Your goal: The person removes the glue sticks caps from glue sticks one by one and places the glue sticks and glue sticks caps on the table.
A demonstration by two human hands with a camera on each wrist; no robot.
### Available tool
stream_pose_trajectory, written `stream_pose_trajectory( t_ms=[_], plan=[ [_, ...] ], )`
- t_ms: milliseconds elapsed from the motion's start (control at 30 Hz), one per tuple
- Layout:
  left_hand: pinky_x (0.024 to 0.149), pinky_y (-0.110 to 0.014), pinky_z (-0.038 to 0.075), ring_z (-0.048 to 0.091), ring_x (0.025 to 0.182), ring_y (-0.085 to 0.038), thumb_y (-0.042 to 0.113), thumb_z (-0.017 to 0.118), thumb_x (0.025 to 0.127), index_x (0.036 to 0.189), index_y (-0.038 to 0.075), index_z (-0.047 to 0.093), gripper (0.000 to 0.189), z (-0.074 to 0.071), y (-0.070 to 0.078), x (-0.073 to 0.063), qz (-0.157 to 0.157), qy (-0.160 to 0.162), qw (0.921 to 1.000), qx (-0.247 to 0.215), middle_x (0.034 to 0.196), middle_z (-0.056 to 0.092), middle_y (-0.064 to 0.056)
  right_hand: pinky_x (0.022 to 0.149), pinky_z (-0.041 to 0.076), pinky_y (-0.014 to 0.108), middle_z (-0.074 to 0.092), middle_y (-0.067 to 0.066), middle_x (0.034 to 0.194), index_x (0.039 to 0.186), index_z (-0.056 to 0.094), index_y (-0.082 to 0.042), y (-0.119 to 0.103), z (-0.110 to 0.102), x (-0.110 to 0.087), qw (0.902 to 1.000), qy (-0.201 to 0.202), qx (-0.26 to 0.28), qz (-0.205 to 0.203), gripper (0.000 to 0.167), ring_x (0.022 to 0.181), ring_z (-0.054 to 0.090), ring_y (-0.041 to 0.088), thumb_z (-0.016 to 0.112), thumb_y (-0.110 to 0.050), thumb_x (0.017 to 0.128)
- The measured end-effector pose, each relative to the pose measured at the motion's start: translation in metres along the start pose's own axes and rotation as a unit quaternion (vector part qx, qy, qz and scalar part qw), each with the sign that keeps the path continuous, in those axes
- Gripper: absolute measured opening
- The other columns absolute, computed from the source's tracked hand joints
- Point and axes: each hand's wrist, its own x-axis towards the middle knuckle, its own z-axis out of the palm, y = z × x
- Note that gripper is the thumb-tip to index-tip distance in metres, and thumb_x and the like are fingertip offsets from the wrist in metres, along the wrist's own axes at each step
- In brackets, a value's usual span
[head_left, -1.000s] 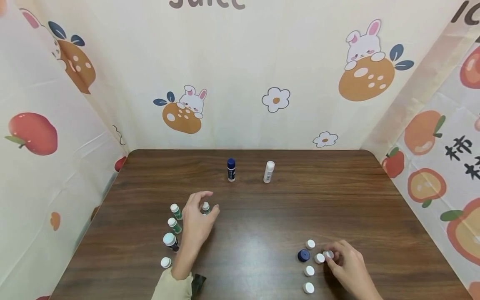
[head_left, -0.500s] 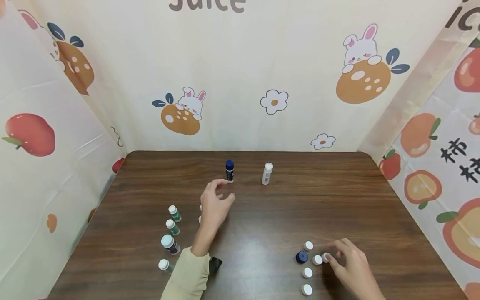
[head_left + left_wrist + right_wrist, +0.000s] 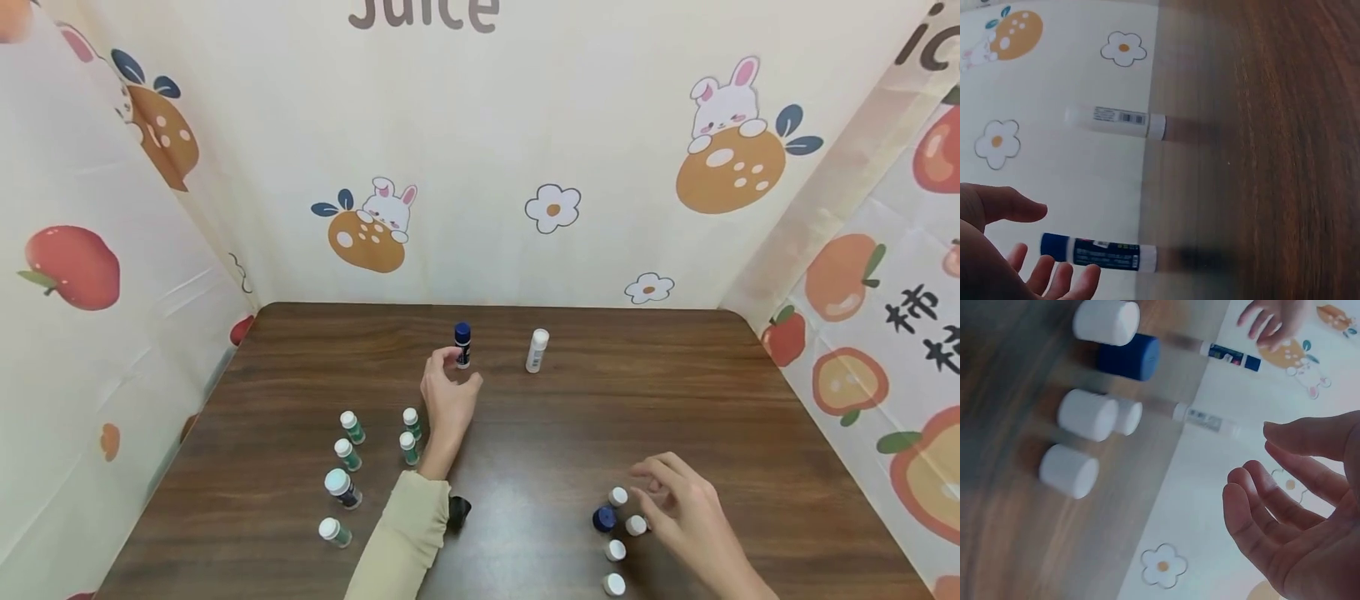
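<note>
A blue-capped glue stick [image 3: 462,333] stands upright at the back of the table. My left hand [image 3: 450,396] is right at its near side, fingers and thumb spread apart. In the left wrist view the thumb lies above the glue stick [image 3: 1104,252] and the fingertips overlap its lower edge. My right hand [image 3: 686,508] hovers beside a loose group of caps, fingers loosely bent. Nothing shows between its fingers in the right wrist view. The nearest white cap [image 3: 1069,472] sits on the table, apart from the fingers; the hand hides it in the head view.
A white glue stick [image 3: 537,351] stands right of the blue one. Several small white-capped green bottles [image 3: 347,455] and a wider dark-labelled bottle [image 3: 343,490] stand at the left. White caps [image 3: 614,584] surround a blue cap [image 3: 604,518]. Printed curtains [image 3: 480,150] border the table.
My left hand has moved from the two inner green bottles, back and rightward to the blue glue stick. My right hand has let go of a white cap and risen slightly.
</note>
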Motion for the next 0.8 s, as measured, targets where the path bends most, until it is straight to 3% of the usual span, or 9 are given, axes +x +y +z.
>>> stream_pose_trajectory(
  t_ms=[267, 400, 667, 800],
  plan=[
    [0.087, -0.042, 0.042, 0.055, 0.098, -0.031, -0.006, 0.070, 0.063, 0.109, 0.005, 0.057, 0.049, 0.018, -0.011, 0.010, -0.020, 0.029, 0.9994, -0.005, 0.106, 0.059, -0.016, 0.051, 0.039, 0.011, 0.054, -0.013, 0.089, 0.093, 0.066, -0.019, -0.011, 0.002, 0.015, 0.9993, -0.003, -0.003, -0.037, 0.040, 0.069, 0.049, 0.003, 0.080, 0.005, 0.065],
    [0.087, -0.042, 0.043, 0.055, 0.098, -0.032, -0.008, 0.071, 0.063, 0.111, 0.004, 0.056, 0.052, 0.025, -0.018, 0.013, -0.033, 0.045, 0.9984, -0.006, 0.106, 0.058, -0.014, 0.052, 0.040, 0.011, 0.055, -0.015, 0.092, 0.095, 0.066, -0.021, -0.018, 0.003, 0.022, 0.9988, -0.008, -0.013, -0.047, 0.039, 0.070, 0.049, 0.002, 0.080, 0.002, 0.066],
    [0.097, -0.045, 0.042, 0.054, 0.112, -0.032, -0.002, 0.069, 0.073, 0.120, 0.005, 0.053, 0.050, 0.032, -0.021, 0.025, -0.061, 0.009, 0.9981, -0.006, 0.120, 0.058, -0.015, 0.052, 0.042, 0.014, 0.055, -0.017, 0.093, 0.094, 0.066, -0.022, -0.030, 0.006, 0.035, 0.9983, -0.012, -0.018, -0.054, 0.035, 0.071, 0.051, 0.001, 0.080, -0.002, 0.069],
    [0.093, -0.047, 0.044, 0.056, 0.106, -0.032, -0.001, 0.069, 0.079, 0.116, 0.003, 0.056, 0.039, 0.034, -0.021, 0.030, -0.070, 0.005, 0.9975, -0.006, 0.112, 0.061, -0.016, 0.051, 0.042, 0.015, 0.055, -0.017, 0.092, 0.094, 0.066, -0.023, -0.032, 0.007, 0.038, 0.9985, -0.015, -0.009, -0.053, 0.036, 0.071, 0.050, 0.001, 0.080, -0.001, 0.069]
  ],
)
